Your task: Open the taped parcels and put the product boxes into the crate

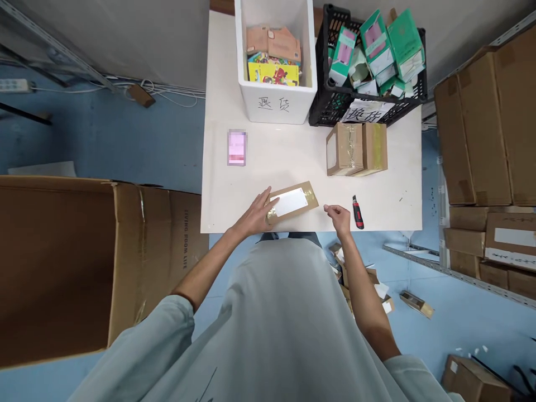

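A small cardboard box with a white label and shiny tape lies slightly tilted near the table's front edge. My left hand grips its left end, thumb on the label and the other fingers along the far left side. Just off the box's right end, my right hand is closed in a pinch; whatever is between its fingertips is too small to make out. To the right of that hand lies a red and black box cutter, apart from it on the white table.
Behind are a white bin of packets and a black crate of green boxes. Two taped cartons stand before the crate. A pink card lies left. A large open carton is at left; stacked boxes at right.
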`<state>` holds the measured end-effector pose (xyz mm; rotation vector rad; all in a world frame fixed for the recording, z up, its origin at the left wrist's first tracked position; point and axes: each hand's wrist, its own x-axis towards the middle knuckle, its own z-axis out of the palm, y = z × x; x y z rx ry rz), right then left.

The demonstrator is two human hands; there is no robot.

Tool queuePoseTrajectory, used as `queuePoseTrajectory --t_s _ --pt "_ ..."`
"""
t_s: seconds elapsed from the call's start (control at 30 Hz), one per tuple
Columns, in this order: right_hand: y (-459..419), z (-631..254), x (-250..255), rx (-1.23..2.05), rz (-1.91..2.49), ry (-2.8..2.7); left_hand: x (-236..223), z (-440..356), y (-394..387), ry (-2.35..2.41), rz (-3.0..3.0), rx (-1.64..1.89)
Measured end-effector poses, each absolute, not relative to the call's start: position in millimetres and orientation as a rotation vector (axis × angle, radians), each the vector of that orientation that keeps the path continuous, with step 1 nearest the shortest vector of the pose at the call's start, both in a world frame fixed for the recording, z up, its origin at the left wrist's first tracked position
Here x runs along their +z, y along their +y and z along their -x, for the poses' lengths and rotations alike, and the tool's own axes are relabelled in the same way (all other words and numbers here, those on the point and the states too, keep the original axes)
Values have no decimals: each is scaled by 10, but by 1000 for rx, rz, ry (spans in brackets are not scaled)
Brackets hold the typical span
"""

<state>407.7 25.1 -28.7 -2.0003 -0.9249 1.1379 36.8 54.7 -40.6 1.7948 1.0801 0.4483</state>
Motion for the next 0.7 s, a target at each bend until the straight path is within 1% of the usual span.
queuePoseTrajectory --t_s 0.23,0.37,0.47,0.57,0.7 --pt "157 -4122 -401 1159 2030 -988 -638 -229 594 1098 -1793 420" --pt "192 -4141 -529 1122 2045 -1014 -642 -207 638 1112 -1799 412" --pt "245 -4141 -607 1166 2047 -963 -607 -187 621 1154 -1776 429" --pt "283 -4130 -653 1234 2043 -967 -625 -186 525 1240 -1691 483" --pt "285 -4086 -701 1276 2087 -1016 -827 -205 324 1437 -1414 490"
